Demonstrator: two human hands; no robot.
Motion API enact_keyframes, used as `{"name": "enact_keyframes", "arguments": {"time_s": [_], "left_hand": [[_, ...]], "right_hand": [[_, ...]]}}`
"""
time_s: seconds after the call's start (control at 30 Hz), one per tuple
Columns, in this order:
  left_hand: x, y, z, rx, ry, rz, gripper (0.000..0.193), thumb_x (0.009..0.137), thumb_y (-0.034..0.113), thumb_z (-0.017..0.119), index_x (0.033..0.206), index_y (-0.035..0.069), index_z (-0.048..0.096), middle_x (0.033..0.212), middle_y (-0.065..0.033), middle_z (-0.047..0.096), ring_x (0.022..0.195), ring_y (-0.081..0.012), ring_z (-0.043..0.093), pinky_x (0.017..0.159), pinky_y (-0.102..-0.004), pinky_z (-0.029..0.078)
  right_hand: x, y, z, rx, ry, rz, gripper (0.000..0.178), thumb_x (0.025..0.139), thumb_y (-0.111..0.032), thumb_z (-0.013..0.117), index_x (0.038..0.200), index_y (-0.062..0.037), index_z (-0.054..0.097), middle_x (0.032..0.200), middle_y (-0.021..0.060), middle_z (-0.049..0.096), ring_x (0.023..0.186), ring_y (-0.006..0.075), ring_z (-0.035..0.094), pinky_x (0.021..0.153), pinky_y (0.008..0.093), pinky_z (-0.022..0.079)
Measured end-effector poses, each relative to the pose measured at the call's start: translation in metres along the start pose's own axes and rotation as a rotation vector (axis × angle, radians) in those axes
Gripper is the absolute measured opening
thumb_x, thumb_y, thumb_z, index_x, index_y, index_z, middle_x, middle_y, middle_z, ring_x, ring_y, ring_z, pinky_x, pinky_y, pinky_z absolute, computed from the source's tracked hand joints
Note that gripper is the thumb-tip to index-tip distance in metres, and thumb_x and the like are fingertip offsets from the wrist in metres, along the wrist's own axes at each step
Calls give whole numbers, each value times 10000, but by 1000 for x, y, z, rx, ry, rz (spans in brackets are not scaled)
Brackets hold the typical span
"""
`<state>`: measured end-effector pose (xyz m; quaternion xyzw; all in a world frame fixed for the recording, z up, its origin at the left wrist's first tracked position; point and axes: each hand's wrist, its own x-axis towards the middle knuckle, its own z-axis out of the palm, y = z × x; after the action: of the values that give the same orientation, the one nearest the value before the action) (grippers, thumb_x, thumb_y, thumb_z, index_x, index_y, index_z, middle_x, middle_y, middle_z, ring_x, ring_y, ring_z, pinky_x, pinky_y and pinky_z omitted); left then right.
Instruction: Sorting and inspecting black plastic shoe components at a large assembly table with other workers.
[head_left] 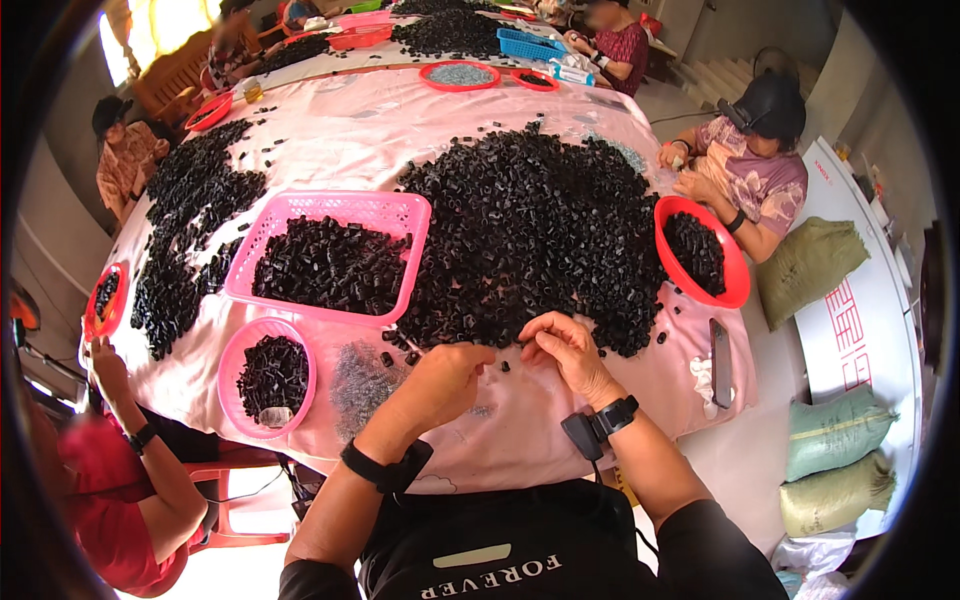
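Note:
My left hand is at the near edge of a large heap of small black plastic parts. Its fingers are closed in a pinch pointing right; whatever they hold is too small to make out. Facing it, a short gap away, my right hand has its thumb and fingers bent together at the heap's edge, and what is between them cannot be made out. A loose black part lies on the cloth between the hands. Beside my left wrist is a scatter of small clear pieces.
A rectangular pink basket and a round pink basket of black parts stand left. To the right are a red bowl, a phone and crumpled tissue. Several people sit around the cloth-covered table. Sacks lie at right.

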<state>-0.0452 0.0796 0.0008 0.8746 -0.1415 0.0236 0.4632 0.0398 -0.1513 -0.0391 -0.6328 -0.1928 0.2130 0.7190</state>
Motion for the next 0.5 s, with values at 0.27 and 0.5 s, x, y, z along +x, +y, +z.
{"name": "enact_keyframes", "arguments": {"time_s": [0.27, 0.5], "left_hand": [[-1, -14, 7, 181, 120, -33, 304, 835, -63, 518, 1098, -35, 668, 1046, -226, 682, 944, -420, 673, 833, -467, 542], [-4, -16, 26, 307, -15, 1, 225, 833, -22, 565, 1041, 8, 646, 977, -188, 633, 908, -413, 663, 801, -486, 535]], "right_hand": [[5, 4, 2, -79, 106, -133, 299, 993, -267, 622, 1186, -38, 644, 1008, 35, 686, 861, 94, 646, 715, 229, 484], [6, -5, 4, -234, 282, -211, 216, 1005, -224, 630, 1049, -20, 683, 1060, 36, 681, 958, 109, 636, 807, 255, 494]]}}
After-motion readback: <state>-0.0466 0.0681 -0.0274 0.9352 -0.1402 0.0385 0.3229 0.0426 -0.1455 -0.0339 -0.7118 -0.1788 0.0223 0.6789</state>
